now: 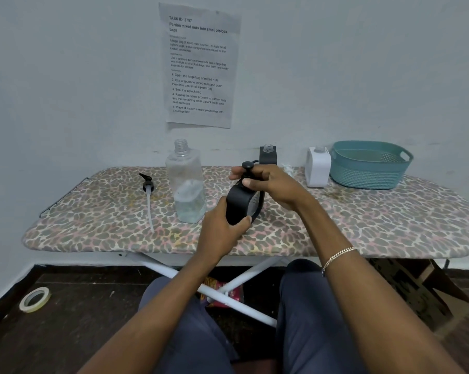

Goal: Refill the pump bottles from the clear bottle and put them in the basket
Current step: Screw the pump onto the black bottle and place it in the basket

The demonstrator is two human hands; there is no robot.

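Leopard-print ironing board (362,211) carries teal basket (362,176) far right, uncapped clear bottle (186,184) left of centre. Black pump bottle (240,207) tilted mid-board: left hand (222,230) wraps its base, right hand (271,184) pinches pump head (247,166).

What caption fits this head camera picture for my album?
Left hand holds a black pump bottle while right hand grips its pump top, beside the clear bottle.

The table (389,220) wears matt printed cloth. At eleven o'clock the clear bottle (186,184) is glossy see-through plastic. The black pump bottle (240,206) looks matt plastic. At two o'clock the basket (368,168) is woven-textured plastic. At twelve hangs a creased paper sheet (199,66).
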